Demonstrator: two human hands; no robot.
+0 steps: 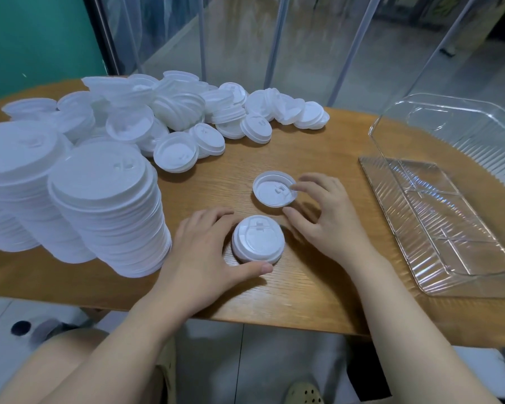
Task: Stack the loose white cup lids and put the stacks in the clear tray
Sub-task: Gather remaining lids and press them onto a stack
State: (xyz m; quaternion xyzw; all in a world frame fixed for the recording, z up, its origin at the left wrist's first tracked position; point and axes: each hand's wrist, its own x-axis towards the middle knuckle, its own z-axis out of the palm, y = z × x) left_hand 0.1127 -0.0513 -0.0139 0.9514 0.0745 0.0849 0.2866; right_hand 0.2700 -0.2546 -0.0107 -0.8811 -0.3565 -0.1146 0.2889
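head view of a wooden table (318,287) with a rounded near edge. the left hand (204,252) lies with fingers spread wide around a small stack of lids (257,239) standing dome side up; the thumb (257,269) curves just beside the stack's near rim and the fingertips reach past its far left side, though actual contact with the rim is hard to judge. the right hand (330,220) is loosely arched, its forefinger tip (296,187) touching the right rim of a single lid (274,188) that lies hollow side up just beyond the stack; the right thumb sits between the two, near the stack's far right edge. left of the left hand's fingers stand two tall stacks of lids (105,211), leaning slightly. beyond all the fingertips, a heap of loose lids (172,112) spreads across the far part of the table, some dome up, some hollow up. well to the right of the right hand sits the clear tray (438,217), ribbed, divided into compartments, with its clear cover (461,123) raised behind it. room: a teal wall (35,39) at far left, glass panels with slim metal posts (277,39) behind the table, pale floor tiles (260,360) below the table edge.
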